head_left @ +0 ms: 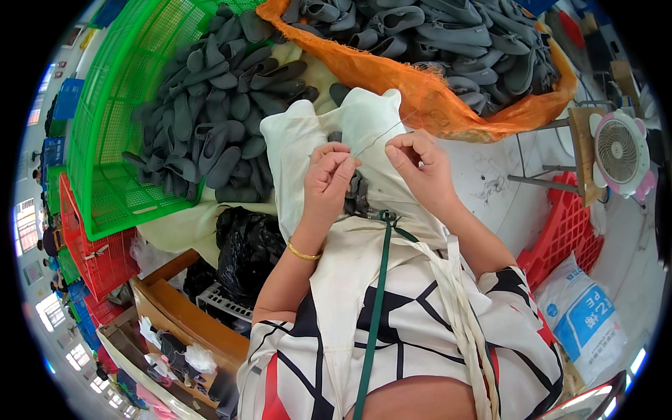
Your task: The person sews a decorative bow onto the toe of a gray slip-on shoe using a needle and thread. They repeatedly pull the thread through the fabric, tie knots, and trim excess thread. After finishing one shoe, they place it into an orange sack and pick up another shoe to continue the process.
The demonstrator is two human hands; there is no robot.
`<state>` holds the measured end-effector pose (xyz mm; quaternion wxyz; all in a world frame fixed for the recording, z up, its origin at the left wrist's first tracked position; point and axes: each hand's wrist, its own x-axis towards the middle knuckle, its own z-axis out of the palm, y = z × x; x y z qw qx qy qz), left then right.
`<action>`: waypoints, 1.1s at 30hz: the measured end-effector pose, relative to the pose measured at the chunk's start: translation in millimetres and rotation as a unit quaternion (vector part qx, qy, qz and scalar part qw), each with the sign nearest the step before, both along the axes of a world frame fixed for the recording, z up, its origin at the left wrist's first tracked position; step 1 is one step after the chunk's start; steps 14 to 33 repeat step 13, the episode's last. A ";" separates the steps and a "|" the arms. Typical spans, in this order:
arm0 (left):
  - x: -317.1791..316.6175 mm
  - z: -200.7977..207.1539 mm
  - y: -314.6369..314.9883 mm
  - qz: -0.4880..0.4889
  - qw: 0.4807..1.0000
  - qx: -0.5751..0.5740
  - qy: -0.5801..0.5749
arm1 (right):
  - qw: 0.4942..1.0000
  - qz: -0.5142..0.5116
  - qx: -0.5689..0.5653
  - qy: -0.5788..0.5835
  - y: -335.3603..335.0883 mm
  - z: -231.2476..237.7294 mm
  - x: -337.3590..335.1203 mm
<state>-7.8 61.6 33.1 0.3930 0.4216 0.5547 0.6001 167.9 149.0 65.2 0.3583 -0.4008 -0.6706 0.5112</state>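
Note:
Both my hands are raised over the white cloth apron (294, 133) on my lap. My left hand (326, 180), below a gold bangle (302, 253), is closed in a pinch. A thin dark strand (379, 136) slants up from near its fingertips toward my right hand (422, 166). That hand is pinched too, thumb against curled fingers; its exact hold on the strand is too fine to see. Between my hands, dark grey scraps (356, 194) lie on the apron. Just beyond the apron shows part of a grey shoe (339, 93).
At left a green plastic crate (105, 150) lies tipped, grey shoes (210, 119) spilling from it. An orange woven sack (434, 105) full of grey shoes is ahead. A fan (621, 150), red plastic pallet (560, 227) and white-blue bag (584, 315) stand right; a black plastic bag (252, 252), left.

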 end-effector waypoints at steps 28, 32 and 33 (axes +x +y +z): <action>-2.8 -14.6 -6.8 -0.128 0.896 -0.101 -0.413 | 0.956 0.156 -0.208 0.135 -5.6 -27.5 -17.9; -2.8 -14.6 -6.8 -0.128 0.896 -0.101 -0.413 | 0.956 0.156 -0.208 0.135 -5.6 -27.5 -17.9; -2.8 -14.6 -6.8 -0.128 0.896 -0.101 -0.413 | 0.956 0.156 -0.208 0.135 -5.6 -27.5 -17.9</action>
